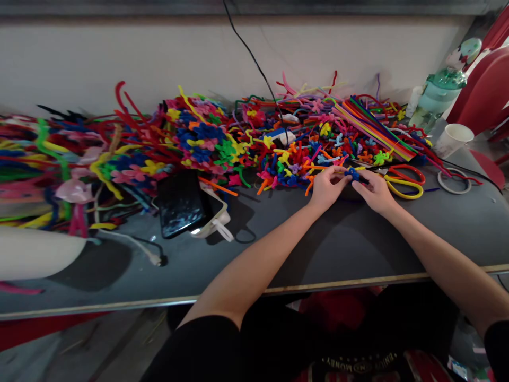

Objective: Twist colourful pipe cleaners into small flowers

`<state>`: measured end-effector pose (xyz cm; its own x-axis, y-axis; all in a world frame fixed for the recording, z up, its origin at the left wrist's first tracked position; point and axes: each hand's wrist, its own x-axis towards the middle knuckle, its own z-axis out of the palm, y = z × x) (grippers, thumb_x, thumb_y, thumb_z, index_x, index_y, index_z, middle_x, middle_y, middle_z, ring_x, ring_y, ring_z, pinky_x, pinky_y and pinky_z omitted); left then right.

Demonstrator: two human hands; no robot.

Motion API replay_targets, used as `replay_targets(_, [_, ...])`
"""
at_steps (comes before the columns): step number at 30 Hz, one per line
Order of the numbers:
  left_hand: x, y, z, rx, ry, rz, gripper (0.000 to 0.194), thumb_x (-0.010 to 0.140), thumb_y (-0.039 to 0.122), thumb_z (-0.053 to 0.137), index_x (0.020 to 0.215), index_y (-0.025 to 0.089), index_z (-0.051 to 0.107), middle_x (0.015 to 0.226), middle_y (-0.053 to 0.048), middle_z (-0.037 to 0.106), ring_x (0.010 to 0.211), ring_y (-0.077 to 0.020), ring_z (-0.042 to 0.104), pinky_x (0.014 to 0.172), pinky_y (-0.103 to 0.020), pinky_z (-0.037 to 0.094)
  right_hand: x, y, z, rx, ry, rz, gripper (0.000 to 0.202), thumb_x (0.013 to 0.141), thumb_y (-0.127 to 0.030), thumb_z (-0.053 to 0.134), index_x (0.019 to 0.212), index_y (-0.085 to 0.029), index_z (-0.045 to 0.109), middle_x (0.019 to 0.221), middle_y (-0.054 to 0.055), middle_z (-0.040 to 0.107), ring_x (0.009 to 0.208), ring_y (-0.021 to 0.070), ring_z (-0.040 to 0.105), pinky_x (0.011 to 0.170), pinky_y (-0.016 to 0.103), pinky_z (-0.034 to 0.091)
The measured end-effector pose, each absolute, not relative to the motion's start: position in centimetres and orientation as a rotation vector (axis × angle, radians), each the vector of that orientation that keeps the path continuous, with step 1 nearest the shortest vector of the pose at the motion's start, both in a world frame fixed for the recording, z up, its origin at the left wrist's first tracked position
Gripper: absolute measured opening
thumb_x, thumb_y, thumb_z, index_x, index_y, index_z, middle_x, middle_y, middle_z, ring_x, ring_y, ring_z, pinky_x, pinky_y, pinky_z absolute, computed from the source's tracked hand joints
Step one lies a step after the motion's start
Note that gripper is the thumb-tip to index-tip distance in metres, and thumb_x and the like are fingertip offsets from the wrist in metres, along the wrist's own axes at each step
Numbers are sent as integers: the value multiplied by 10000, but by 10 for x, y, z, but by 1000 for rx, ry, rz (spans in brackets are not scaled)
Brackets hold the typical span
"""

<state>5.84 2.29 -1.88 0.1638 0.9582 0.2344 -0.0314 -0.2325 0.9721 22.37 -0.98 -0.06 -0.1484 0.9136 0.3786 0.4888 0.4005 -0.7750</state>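
Observation:
A small blue pipe-cleaner flower [351, 174] is pinched between my two hands, just in front of the pile of bright pipe cleaners. My left hand [328, 185] has its thumb and fingers closed on the flower's left side. From the right, my right hand [374, 191] holds the same flower with closed fingertips. An orange pipe cleaner [316, 167] reaches towards my left fingers. Just right of my right hand lie scissors [405, 180] with red and yellow handles. Many small coloured flowers [286, 164] are heaped behind my hands.
A black phone [183, 204] and a white device lie left of my arms. Rightward are a tape roll [454, 181], a paper cup [454, 140] and a green bottle [437, 95]. A black cable [254, 61] hangs over the pile. The table's front edge [342, 284] runs below my forearms.

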Motion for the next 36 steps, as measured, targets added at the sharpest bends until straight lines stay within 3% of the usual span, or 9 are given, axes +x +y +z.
replay_targets(3, [56,25,-21,1534,932,1216,272,835,355,733,985,130,703,771,-49,749,547,-104,622,535,-224,503,221,-8,-2,-1227,-1722,676,244,910,-347,507,985,-168,655,979,115,694,926,232,645,750,353,517])
replay_targets(6, [49,29,-21,1738,893,1184,284,960,346,576,1114,152,714,819,-53,769,500,-96,607,528,-237,523,222,-5,-3,-1252,-1671,733,218,925,-344,470,898,-181,612,812,65,629,807,191,595,695,320,469])
replay_targets(9, [39,33,-19,2044,840,1279,296,982,293,545,1218,198,696,1013,-62,784,806,-155,740,770,-303,609,227,-1,-4,-1259,-1652,870,206,912,-340,477,800,-190,566,676,5,538,659,140,501,617,282,396])
replay_targets(11, [35,34,-17,2200,787,1326,281,970,250,566,1211,214,707,1139,-63,766,1015,-185,735,913,-347,597,230,1,-3,-1245,-1668,972,221,898,-325,493,722,-195,528,618,-19,496,593,116,441,584,270,350])
replay_targets(13, [34,33,-16,2280,776,1314,260,965,223,573,1176,222,725,1155,-57,763,1066,-189,725,948,-351,588,232,3,-2,-1218,-1679,1071,234,885,-306,513,679,-197,508,588,-29,488,561,104,420,576,268,331])
replay_targets(18, [38,28,-15,2268,841,1303,208,963,205,582,1107,197,732,1025,-50,787,911,-160,748,858,-305,600,233,5,5,-1193,-1601,1290,187,850,-261,529,676,-190,529,558,-37,480,528,94,412,560,264,319])
replay_targets(23, [40,24,-14,2376,787,1389,188,976,244,577,1076,185,726,1013,-59,782,951,-164,739,858,-297,588,234,3,12,-1193,-1547,1352,208,803,-233,511,605,-204,454,537,-35,441,524,92,386,545,266,286])
replay_targets(30, [41,24,-15,2456,768,1446,227,1001,309,539,1083,180,707,1031,-70,775,982,-165,733,887,-303,585,236,3,11,-1152,-1612,1354,278,801,-441,609,700,-192,537,588,-43,433,561,94,382,543,260,283])
replay_targets(36, [38,26,-16,2524,815,1365,283,1024,334,476,1098,201,715,1055,-68,772,1017,-169,729,896,-308,585,239,4,12,-1051,-1707,1351,354,779,-526,680,729,-192,577,688,-25,513,666,113,439,648,275,373])
